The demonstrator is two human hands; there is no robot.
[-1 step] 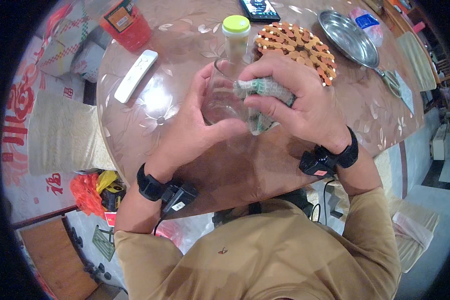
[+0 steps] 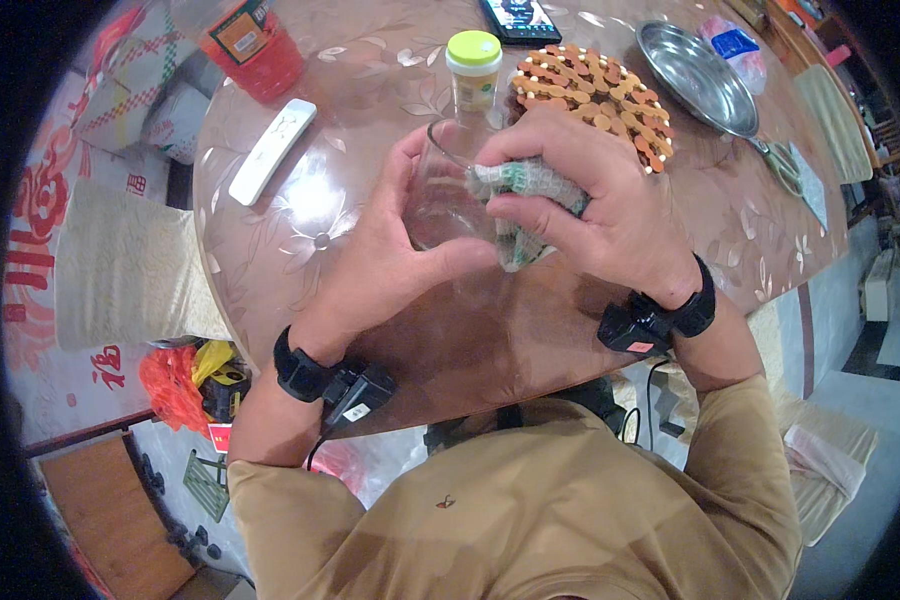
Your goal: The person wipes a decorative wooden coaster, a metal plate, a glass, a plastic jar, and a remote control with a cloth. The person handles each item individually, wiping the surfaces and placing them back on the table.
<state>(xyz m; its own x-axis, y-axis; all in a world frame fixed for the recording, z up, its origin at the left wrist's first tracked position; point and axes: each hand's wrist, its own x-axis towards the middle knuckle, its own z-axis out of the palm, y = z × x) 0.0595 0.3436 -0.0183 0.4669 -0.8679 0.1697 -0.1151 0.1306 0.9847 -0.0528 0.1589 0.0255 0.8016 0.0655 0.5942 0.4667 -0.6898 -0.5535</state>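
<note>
Over the table, my left hand (image 2: 380, 245) is wrapped round a clear drinking glass (image 2: 438, 205), its thumb along the near side and its fingers on the far side. My right hand (image 2: 595, 190) grips a folded grey-and-green checked cloth (image 2: 535, 182) between thumb and fingers. That cloth lies against the right side of the glass, close to its rim. Some of the cloth is hidden under my right hand. Just beyond the glass stands a jar with a yellow-green lid (image 2: 473, 48).
A slatted wooden trivet (image 2: 595, 95) lies beyond my right hand. Farther right are a steel dish (image 2: 695, 78) and scissors (image 2: 782, 165). A white oblong case (image 2: 273, 152), a red-filled container (image 2: 255, 55) and a phone (image 2: 520, 20) also rest on the brown table (image 2: 450, 345).
</note>
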